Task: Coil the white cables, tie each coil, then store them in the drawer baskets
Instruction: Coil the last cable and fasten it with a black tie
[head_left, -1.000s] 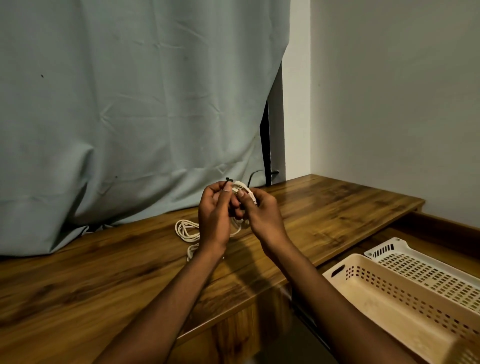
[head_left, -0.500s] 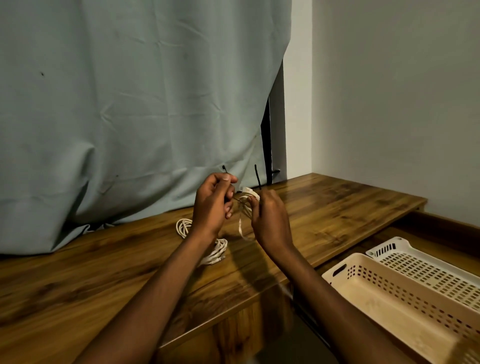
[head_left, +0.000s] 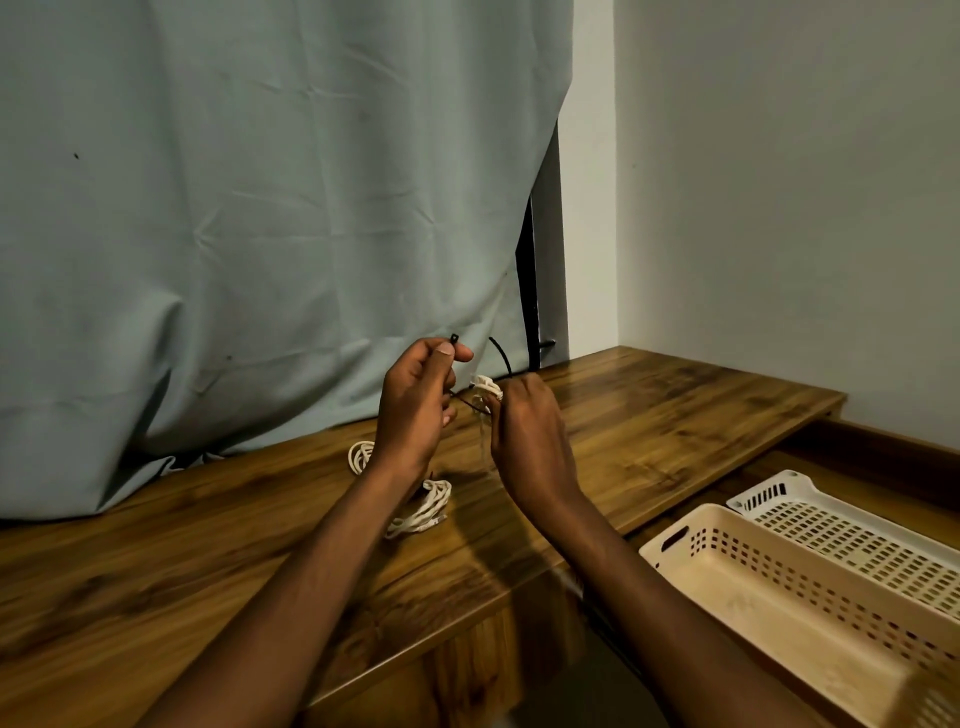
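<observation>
Tying stage, it looks like — the left hand (head_left: 415, 410) pinches a black tie (head_left: 455, 340), the right hand (head_left: 527, 431) grips a small white coil (head_left: 487, 387) between them. Below the left wrist, more white cable (head_left: 423, 512) waits on the desk (head_left: 675, 410); both baskets (head_left: 769, 582) look empty — storing's not started.

A small coil of thin white cable (head_left: 487, 388) is held up above the wooden desktop, its loops bunched together and blurred below. A thin black plastic cable tie (head_left: 470, 401) crosses under the coil, one end with its small square head sticking up at the left, the other tail curving up at the right. Two more coils of white cable (head_left: 422, 508) lie flat on the desktop nearby. A cream perforated plastic basket (head_left: 737, 582) and a white perforated plastic basket (head_left: 831, 525) sit side by side, touching, in the open drawer.
</observation>
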